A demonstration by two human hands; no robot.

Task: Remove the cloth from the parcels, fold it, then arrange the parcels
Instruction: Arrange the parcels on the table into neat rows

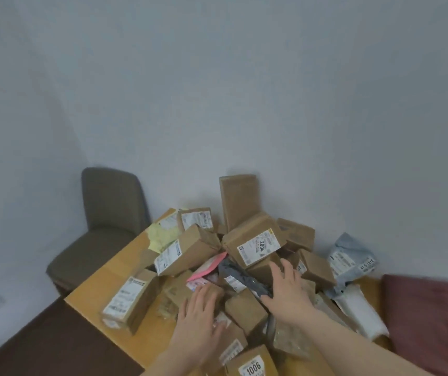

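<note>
Both hands, left [198, 308] and right [289, 290], spread flat on parcels [252, 240]; folded cloth [428, 318] at 3 o'clock.

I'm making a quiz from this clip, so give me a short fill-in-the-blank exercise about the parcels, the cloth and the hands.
1. The folded dark red cloth lies at the ____ edge of the table, off the parcels.
2. The box high in the pile bears the number ____.
3. The box nearest the camera bears the number ____.
4. Both hands, the left hand and the right hand, reach over the pile with fingers ____.

Missing words: right; 2004; 1006; spread open
</note>
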